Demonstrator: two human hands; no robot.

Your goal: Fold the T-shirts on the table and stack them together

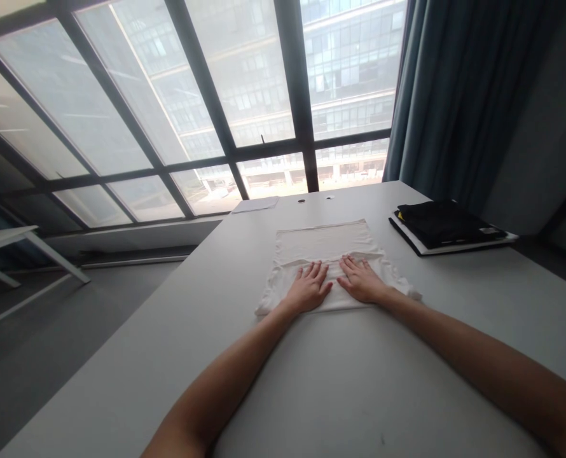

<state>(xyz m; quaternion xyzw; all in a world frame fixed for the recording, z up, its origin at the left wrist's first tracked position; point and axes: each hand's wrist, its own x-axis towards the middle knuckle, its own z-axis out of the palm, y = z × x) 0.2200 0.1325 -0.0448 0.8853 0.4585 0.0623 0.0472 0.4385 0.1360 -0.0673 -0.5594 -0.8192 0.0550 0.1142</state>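
A white cloth garment (pixel 324 242), partly folded over on itself, lies on the white table (pixel 178 356). My left hand (pixel 310 286) rests flat on its near, folded part with the fingers spread. Beside it, my right hand (pixel 359 280) also presses flat on the fabric, fingers stretched out and pointing away from me. A small gap separates the two hands. Neither one grips the cloth. The garment's far edge is fairly straight, while its left and right sides look rumpled. What kind of garment it is, I cannot tell.
Folded dark clothes (pixel 448 224) are stacked on the table at the right, with a white layer among them. A flat white sheet (pixel 255 204) lies at the far left corner. Behind stand large windows and a blue curtain (pixel 435 95). Another table (pixel 6 238) is at the left.
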